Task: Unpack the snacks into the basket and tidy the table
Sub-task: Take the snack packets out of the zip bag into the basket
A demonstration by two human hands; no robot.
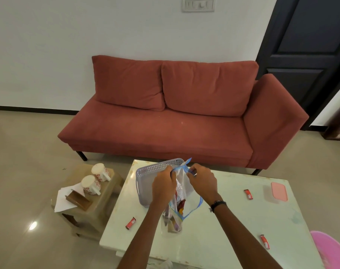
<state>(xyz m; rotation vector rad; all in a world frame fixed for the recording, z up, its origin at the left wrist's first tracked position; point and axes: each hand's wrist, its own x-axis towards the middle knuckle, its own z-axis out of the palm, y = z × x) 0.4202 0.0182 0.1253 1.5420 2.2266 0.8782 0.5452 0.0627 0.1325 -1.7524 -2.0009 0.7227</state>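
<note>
A clear zip bag (177, 207) with a blue seal hangs over the white table (223, 226), with several snack packets inside. My left hand (163, 186) pinches one side of its mouth and my right hand (203, 180) pinches the other, pulling the seal apart. Just behind my left hand stands a grey perforated basket (145, 175), partly hidden by my hand and the bag. Three small red snack packets lie loose on the table: one at the near left (130, 223), one to the right (248, 194), one at the near right (264, 241).
A pink-lidded container (279, 191) sits at the table's right side. A low beige stool (91, 199) to the left carries two floral mugs (91, 185), papers and a brown holder. A red sofa (175, 123) stands beyond the table. A pink stool (332, 249) is at the near right.
</note>
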